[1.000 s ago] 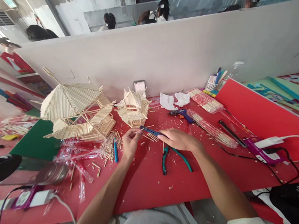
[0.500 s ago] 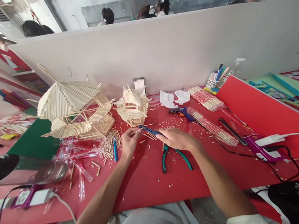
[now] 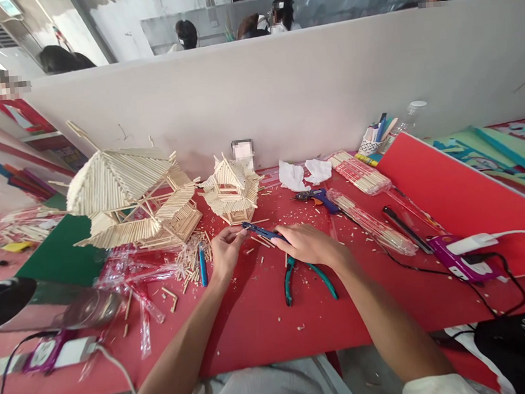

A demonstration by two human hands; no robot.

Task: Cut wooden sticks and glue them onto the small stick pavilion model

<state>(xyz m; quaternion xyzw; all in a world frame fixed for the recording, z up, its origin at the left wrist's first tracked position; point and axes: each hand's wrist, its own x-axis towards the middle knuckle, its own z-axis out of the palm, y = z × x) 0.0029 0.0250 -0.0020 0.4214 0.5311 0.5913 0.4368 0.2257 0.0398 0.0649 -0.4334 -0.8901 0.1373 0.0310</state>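
Note:
My right hand [image 3: 306, 242] is closed round a blue utility knife [image 3: 263, 229], which points left across the table. My left hand [image 3: 225, 252] pinches a small wooden stick, mostly hidden by the fingertips, right at the knife's tip. Beneath my right hand lie green-handled pliers [image 3: 289, 280] with their handles spread. Several loose wooden sticks [image 3: 263, 242] rest below the knife. Just beyond my hands stands a small stick-built pavilion [image 3: 231, 193]. A larger stick pavilion [image 3: 119, 185] is to its left. Cut stick pieces [image 3: 190, 261] and a blue pen-like tool [image 3: 203, 265] lie beside my left hand.
A glue gun [image 3: 318, 198] and bagged sticks [image 3: 370, 221] lie at right, near a red board [image 3: 466, 210] and a purple power strip [image 3: 465, 259] with cables. A clear bottle [image 3: 70, 309] lies at left. Behind runs a white partition [image 3: 281, 97], with people beyond.
The camera view has shifted slightly. Both hands keep nearly the same place, with the knife still against my left fingertips.

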